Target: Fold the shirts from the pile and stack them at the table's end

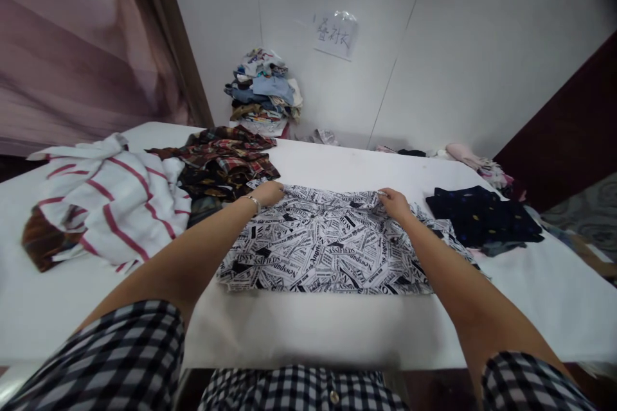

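Note:
A black-and-white newspaper-print garment lies spread flat on the white table in front of me. My left hand pinches its far left corner, with a bracelet on that wrist. At the far edge, right of centre, my right hand grips the cloth. Both arms reach forward over the garment.
A red-and-white striped shirt and a dark plaid garment lie crumpled at the left. A navy dotted garment lies at the right. A stack of folded clothes stands against the back wall under a paper sign.

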A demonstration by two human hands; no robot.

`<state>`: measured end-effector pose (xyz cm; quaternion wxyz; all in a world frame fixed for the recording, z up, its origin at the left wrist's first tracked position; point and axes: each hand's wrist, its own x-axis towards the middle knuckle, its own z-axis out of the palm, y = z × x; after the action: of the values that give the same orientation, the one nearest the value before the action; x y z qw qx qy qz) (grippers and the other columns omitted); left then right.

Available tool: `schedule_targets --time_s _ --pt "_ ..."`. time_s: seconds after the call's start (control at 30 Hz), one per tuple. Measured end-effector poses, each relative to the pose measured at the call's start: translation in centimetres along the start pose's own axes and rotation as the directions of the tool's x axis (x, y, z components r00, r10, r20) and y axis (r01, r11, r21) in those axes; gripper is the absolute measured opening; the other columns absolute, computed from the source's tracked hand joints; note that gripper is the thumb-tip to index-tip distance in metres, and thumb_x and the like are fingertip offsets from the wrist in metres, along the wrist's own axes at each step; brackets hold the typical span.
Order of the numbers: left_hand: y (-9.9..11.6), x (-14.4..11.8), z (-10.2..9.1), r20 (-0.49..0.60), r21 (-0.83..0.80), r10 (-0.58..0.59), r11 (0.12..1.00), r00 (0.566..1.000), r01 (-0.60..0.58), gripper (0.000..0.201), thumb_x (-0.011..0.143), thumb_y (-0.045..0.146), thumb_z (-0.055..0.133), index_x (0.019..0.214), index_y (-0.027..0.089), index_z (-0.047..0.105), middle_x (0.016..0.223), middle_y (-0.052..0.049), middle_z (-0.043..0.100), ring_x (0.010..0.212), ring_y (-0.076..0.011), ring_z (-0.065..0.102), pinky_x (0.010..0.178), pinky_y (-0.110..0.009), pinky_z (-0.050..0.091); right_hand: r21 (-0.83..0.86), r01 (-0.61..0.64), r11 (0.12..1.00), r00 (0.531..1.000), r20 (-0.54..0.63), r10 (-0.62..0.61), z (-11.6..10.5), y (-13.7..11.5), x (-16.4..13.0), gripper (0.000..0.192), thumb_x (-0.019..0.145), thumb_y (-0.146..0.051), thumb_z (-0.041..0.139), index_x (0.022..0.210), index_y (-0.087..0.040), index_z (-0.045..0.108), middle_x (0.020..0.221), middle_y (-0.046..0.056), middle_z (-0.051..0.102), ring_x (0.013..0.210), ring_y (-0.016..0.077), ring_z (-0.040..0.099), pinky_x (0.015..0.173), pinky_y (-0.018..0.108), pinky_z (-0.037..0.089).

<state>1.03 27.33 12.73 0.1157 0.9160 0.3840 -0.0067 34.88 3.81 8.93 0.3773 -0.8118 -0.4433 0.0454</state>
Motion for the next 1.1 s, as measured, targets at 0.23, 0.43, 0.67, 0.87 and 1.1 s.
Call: schedule_targets --time_s 0.23,0.43,0.67,0.87,1.1 --pt "1.0 -1.7 -0.1 0.039 0.159 -0.017 0.987 0.999 0.010 0.040 0.086 0.033 0.041 0.109 0.014 0.067 0.116 -0.015 0.069 0.108 -0.0249 0.062 0.090 -0.029 0.045 -0.127 0.099 0.987 0.976 0.204 -0.072 0.1 1.5 -2.4 0.041 0.079 -0.027 0.056 0.118 -0.021 0.068 0.103 0.005 0.074 0.094 0.0232 0.067 0.090 0.037 0.051" --pt "2.2 -3.7 0.3 0.094 0.235 0.057 0.969 0.994 -0.078 0.063 0.073 0.063 0.057 0.117 0.018 0.065 0.118 -0.015 0.068 0.109 -0.0309 0.061 0.088 -0.035 0.048 -0.158 0.234 0.959 0.911 0.380 -0.159 0.0 1.4 -4.2 0.060 0.073 -0.025 0.066 0.132 -0.024 0.058 0.131 0.006 0.062 0.109 0.0257 0.063 0.099 0.039 0.047" --pt "2.6 -3.6 0.8 0.072 0.297 0.071 0.951 0.995 -0.089 0.037 0.086 0.035 0.046 0.104 0.016 0.072 0.112 -0.017 0.069 0.106 -0.0299 0.063 0.086 -0.038 0.049 -0.315 0.278 0.907 0.929 0.328 -0.171 0.4 0.4 -4.0 0.040 0.076 -0.012 0.052 0.110 -0.021 0.070 0.116 0.008 0.069 0.110 0.0246 0.061 0.097 0.036 0.046" --pt "2.5 -3.1 -1.3 0.035 0.294 0.049 0.954 0.998 -0.057 0.037 0.089 0.031 0.041 0.107 0.015 0.069 0.111 -0.017 0.070 0.105 -0.0278 0.065 0.085 -0.035 0.049 -0.139 0.144 0.980 0.975 0.191 -0.116 -0.8 -0.2 -3.1 0.032 0.069 -0.014 0.050 0.090 -0.022 0.073 0.090 0.003 0.074 0.089 0.0208 0.066 0.084 0.032 0.050" --pt "2.9 -3.5 -2.7 -0.015 0.310 0.062 0.949 0.998 -0.055 0.031 0.087 0.026 0.044 0.104 0.014 0.067 0.107 -0.018 0.070 0.100 -0.0272 0.066 0.081 -0.034 0.050 0.132 0.011 0.991 0.978 0.207 -0.039 -2.1 -0.7 -3.1 0.025 0.066 -0.023 0.055 0.085 -0.019 0.071 0.072 0.000 0.071 0.070 0.0178 0.064 0.068 0.027 0.050"
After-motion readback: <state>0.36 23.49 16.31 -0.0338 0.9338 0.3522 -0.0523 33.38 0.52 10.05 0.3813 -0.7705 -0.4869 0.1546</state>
